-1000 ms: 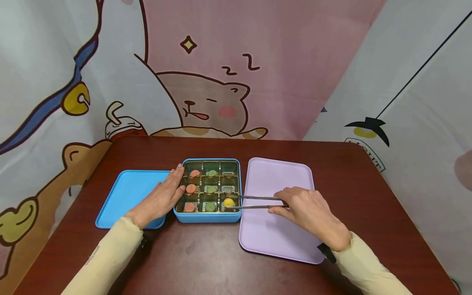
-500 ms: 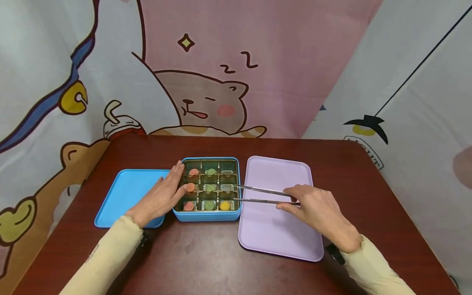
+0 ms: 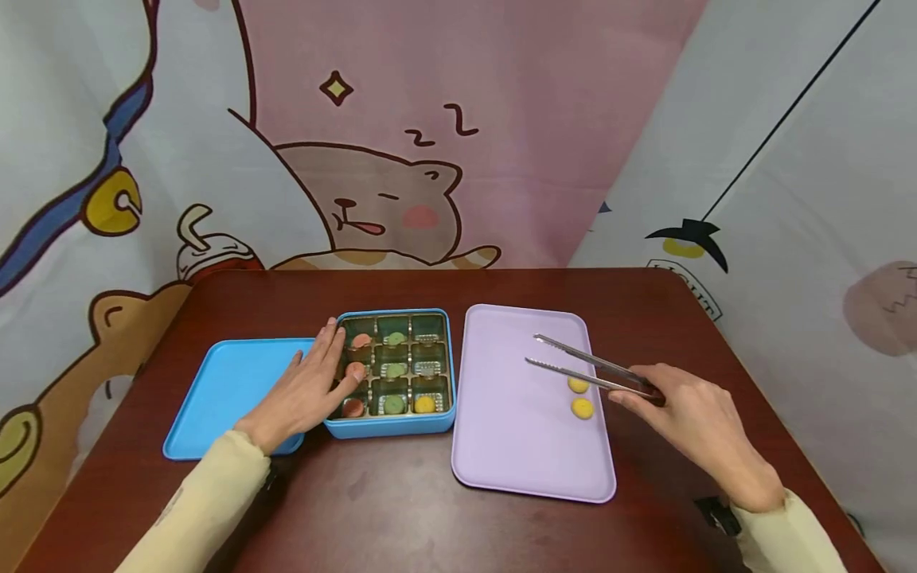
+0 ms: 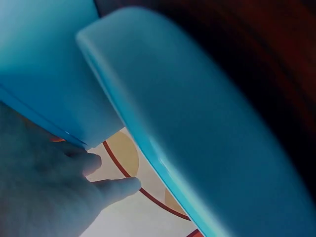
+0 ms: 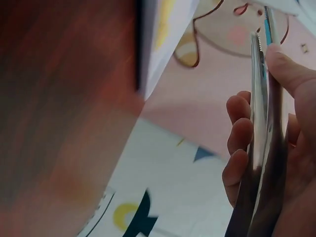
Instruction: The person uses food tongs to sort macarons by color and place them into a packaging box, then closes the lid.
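Observation:
My right hand (image 3: 698, 422) holds metal tongs (image 3: 602, 368), their arms apart with nothing between the tips, above the lilac tray (image 3: 519, 454). Two yellow round pieces (image 3: 583, 408) lie on the tray's right side, one partly under the tongs. My left hand (image 3: 304, 390) rests with straight fingers along the left rim of the blue box (image 3: 394, 428). Inside the box a gold divided insert has small compartments: orange pieces (image 3: 353, 408) in the left column, green pieces (image 3: 394, 404) in the middle, and one yellow piece (image 3: 425, 404) at the front right. The two compartments behind it hold nothing.
A blue lid (image 3: 222, 390) lies left of the box, partly under my left forearm. Everything stands on a dark brown table (image 3: 387, 509). Behind it hangs a cartoon-printed curtain (image 3: 516, 159).
The tongs have left the yellow piece in the front right compartment. My right hand has carried them rightward out of the box to over the tray. The left hand stays at the box.

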`<state>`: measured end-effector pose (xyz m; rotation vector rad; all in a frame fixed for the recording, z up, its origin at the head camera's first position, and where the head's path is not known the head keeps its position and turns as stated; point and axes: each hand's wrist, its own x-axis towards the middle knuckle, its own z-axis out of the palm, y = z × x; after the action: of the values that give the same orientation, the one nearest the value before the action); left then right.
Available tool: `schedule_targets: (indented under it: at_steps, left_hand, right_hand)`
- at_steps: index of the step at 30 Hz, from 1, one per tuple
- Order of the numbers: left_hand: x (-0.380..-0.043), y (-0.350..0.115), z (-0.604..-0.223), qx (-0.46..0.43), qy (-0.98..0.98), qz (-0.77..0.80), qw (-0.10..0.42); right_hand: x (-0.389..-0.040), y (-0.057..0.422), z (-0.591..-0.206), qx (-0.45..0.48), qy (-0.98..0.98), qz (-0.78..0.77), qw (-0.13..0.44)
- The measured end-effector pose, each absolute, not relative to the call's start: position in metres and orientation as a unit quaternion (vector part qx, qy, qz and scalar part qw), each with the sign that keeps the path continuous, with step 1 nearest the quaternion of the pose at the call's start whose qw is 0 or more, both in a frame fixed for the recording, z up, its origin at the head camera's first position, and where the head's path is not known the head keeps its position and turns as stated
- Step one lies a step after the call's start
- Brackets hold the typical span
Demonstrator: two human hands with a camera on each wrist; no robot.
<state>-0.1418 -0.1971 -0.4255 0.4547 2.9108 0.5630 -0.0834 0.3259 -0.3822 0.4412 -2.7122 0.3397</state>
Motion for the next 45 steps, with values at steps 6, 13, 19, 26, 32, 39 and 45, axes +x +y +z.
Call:
schedule_targets:
  at_steps: [6,13,19,26,32,39,45]
  left_hand:
    - [-0.144,-0.196,-0.426,0.149,0.967,0.193,0.072]
    - [-0.143,-0.193,-0.426,0.154,0.967,0.19,0.07]
    - [-0.144,-0.191,-0.427,0.157,0.966,0.195,0.071]
    - [-0.142,-0.191,-0.427,0.153,0.967,0.193,0.069]
    - [-0.141,-0.193,-0.429,0.15,0.966,0.199,0.065]
    - [-0.138,-0.195,-0.429,0.146,0.967,0.198,0.068]
    - [-0.141,-0.195,-0.43,0.147,0.968,0.192,0.064]
  right_hand:
    - [-0.077,0.36,-0.388,0.116,-0.972,0.113,0.168]
    - [-0.074,0.385,-0.398,0.103,-0.981,0.107,0.127]
    - [-0.072,0.399,-0.403,0.1,-0.986,0.095,0.096]
    - [-0.076,0.405,-0.404,0.127,-0.984,0.08,0.098]
    - [-0.077,0.407,-0.401,0.128,-0.986,0.063,0.088]
    - [-0.078,0.405,-0.4,0.134,-0.988,0.046,0.063]
    - [-0.08,0.401,-0.4,0.139,-0.987,0.038,0.068]
